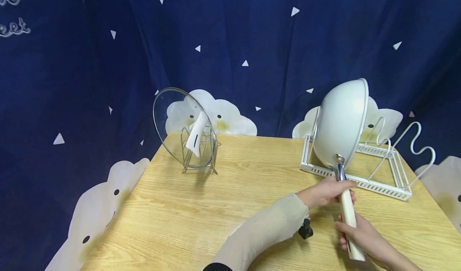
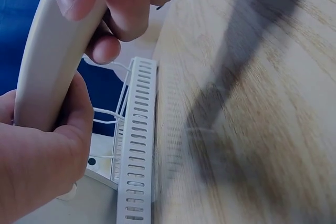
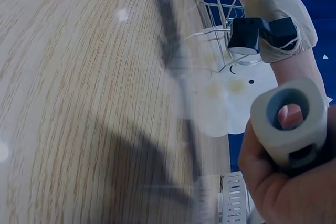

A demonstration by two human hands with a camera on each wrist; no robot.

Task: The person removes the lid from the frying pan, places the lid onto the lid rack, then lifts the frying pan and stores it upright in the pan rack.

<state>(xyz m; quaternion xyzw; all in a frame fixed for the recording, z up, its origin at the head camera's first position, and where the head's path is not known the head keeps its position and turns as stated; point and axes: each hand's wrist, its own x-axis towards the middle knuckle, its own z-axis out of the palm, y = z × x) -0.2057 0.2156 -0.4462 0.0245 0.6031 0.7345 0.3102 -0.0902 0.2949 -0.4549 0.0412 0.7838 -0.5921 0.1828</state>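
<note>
A white wok (image 1: 338,123) stands tipped on its side at the left end of a white metal rack (image 1: 381,187), its rounded underside turned left. Its long pale handle (image 1: 347,209) points down toward the front of the table. My left hand (image 1: 325,191) grips the handle close to the metal neck. Farther down, my right hand (image 1: 365,235) holds it near the end. In the left wrist view, fingers of both hands wrap the handle (image 2: 55,72). The handle's end, with a round hole, faces the right wrist view above the curled right hand (image 3: 289,192).
At the back left, a glass lid (image 1: 173,123) with a white handle leans in a small wire stand (image 1: 187,165). Wavy white wire dividers (image 1: 417,143) rise from the rack's right part. A dark blue curtain (image 1: 230,63) hangs behind the wooden table (image 1: 173,223).
</note>
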